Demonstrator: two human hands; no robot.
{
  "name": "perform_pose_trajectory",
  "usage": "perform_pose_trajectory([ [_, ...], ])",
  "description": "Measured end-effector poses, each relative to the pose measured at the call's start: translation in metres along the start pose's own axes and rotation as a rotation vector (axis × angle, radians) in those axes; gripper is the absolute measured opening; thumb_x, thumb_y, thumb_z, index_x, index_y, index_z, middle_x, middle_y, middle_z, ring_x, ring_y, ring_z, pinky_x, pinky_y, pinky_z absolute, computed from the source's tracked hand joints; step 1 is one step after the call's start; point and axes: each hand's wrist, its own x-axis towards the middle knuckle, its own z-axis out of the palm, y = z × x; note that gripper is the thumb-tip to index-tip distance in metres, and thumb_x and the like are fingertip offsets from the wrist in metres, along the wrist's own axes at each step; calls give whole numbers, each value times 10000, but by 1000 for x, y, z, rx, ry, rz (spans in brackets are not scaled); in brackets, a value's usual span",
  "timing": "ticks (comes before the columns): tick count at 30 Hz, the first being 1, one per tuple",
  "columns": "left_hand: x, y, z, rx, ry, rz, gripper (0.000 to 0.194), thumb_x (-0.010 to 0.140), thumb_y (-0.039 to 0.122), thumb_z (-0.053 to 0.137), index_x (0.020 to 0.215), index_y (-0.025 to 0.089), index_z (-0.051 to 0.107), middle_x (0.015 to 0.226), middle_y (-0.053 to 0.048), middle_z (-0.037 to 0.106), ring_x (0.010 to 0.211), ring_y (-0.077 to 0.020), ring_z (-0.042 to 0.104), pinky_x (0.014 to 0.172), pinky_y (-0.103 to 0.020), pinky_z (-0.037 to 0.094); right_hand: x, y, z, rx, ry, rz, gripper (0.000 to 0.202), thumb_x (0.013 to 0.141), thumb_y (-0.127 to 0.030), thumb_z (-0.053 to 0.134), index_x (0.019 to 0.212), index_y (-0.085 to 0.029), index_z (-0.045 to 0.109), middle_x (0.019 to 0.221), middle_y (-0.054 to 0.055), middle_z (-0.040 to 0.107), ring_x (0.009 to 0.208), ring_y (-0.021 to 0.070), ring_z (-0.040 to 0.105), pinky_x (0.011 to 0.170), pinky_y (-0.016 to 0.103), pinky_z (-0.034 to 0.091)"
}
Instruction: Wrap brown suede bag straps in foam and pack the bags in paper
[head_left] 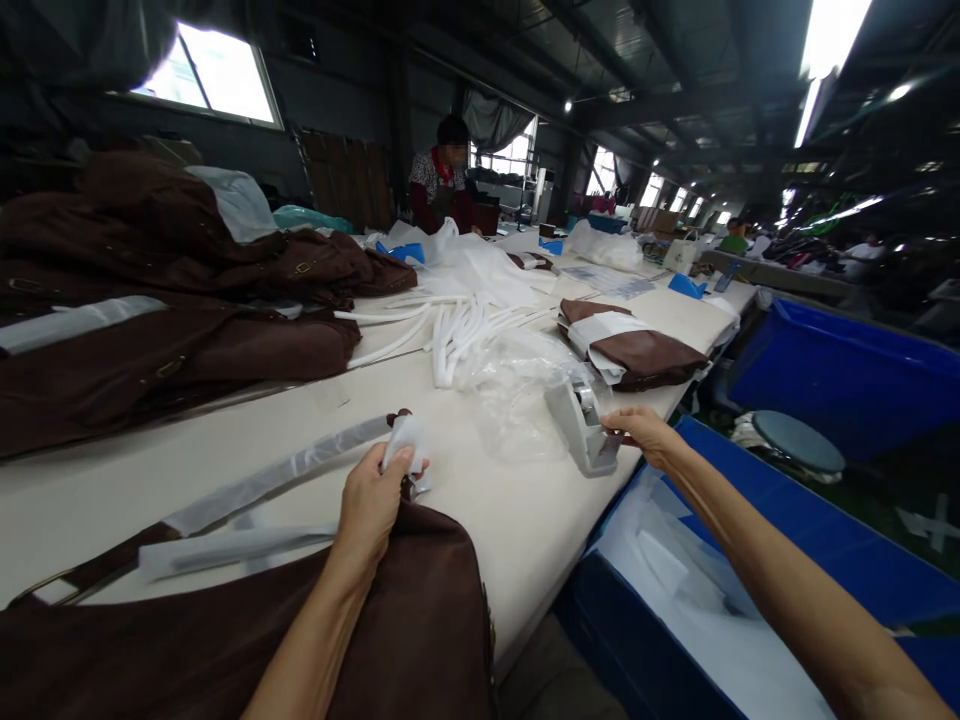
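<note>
A brown bag lies at the near left of the table, its straps partly wrapped in white paper. Near the bag's top edge, my left hand is closed around a piece of white wrapping paper at the strap end. My right hand is pinched at the near right side of a grey tape dispenser, its fingertips at the tape end. Clear plastic lies against the dispenser's left side.
Brown bags are heaped at the left. White tubes lie mid-table, with a folded brown bag to their right. Blue bins stand beyond the table's right edge. A person is across the table.
</note>
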Motion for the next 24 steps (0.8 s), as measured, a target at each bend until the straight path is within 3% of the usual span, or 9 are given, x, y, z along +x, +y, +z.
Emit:
perform_pose_trajectory([
  [7,2,-3,1,-19,2,-31,411,635,530,666,825,165,664,678,-37,705,661,-212,616,613,-279,459,-27,0,-15,113,131,-118,327,490,-466,815,590,-184,681,640,10,630,632,136,475,646,294,358],
  [10,3,-2,1,-47,-3,-43,420,633,519,682,849,159,667,681,-35,705,664,-206,618,633,-281,467,-51,14,-22,158,72,-103,353,539,-479,830,638,-168,694,674,24,638,623,130,485,603,279,366],
  [13,3,-2,1,-72,-7,-60,431,624,514,704,857,152,672,682,-35,703,661,-201,619,641,-285,475,-65,35,-18,216,-31,15,400,561,-495,849,665,-162,655,706,48,664,590,131,523,542,263,375],
  [16,2,-3,2,-94,-1,-64,440,626,514,719,864,146,673,684,-34,698,655,-198,619,639,-289,478,-64,53,-10,230,-63,80,437,575,-524,840,668,-180,587,619,20,627,512,120,501,488,252,362],
  [21,-3,-5,1,-135,-21,-35,392,659,506,707,811,151,637,673,-24,676,648,-183,613,626,-267,459,-52,69,-7,95,-5,-26,440,614,-581,788,665,-195,582,562,-7,565,485,116,460,471,258,356],
  [24,-5,-6,1,-158,-34,-22,353,701,489,667,810,157,616,664,-18,661,638,-186,616,606,-264,449,-56,87,-7,-13,-5,2,466,579,-623,775,594,-205,568,510,-2,526,462,126,426,453,275,346],
])
